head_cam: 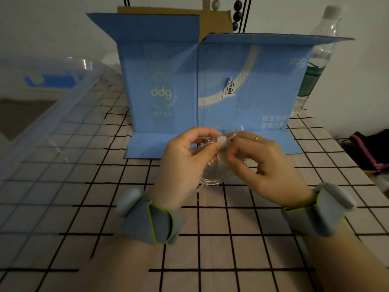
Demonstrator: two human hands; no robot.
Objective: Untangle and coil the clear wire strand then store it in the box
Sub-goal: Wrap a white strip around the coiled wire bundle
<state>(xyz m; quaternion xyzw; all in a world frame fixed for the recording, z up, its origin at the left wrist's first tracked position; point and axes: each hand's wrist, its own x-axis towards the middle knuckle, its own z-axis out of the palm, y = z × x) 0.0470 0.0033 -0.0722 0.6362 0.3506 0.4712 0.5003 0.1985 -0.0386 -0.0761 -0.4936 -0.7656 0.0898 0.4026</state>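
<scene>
Clear bin [63,106] sits on the left of the grid table [210,239], open, well apart from my hands; I take it as the box for storage. Blue carton [210,81] stands flattened just behind my hands, bottle [320,60] behind its right end.

Left hand [185,159]: thumb and forefinger pinch the coil's top edge. Right hand [265,163]: fingers curled, tips pinching a small white tab [223,141] at the same spot. Wire [210,175] hangs between my 2 hands as a rough clear coil, just above the table.

Step, as I judge it: fixing the loops. To do well:
- keep the left pinch firm so loops don't spring open
- wrap the tab tight around all the turns, not just 1
- tuck the loose end in before letting go

Hard to make out:
- wire is transparent, loop count unreadable
- can't tell whether tangles remain
- tab could be tape or a tie, too blurred
- free end not visible
- dark cloth [372,150] at right is cut off
</scene>
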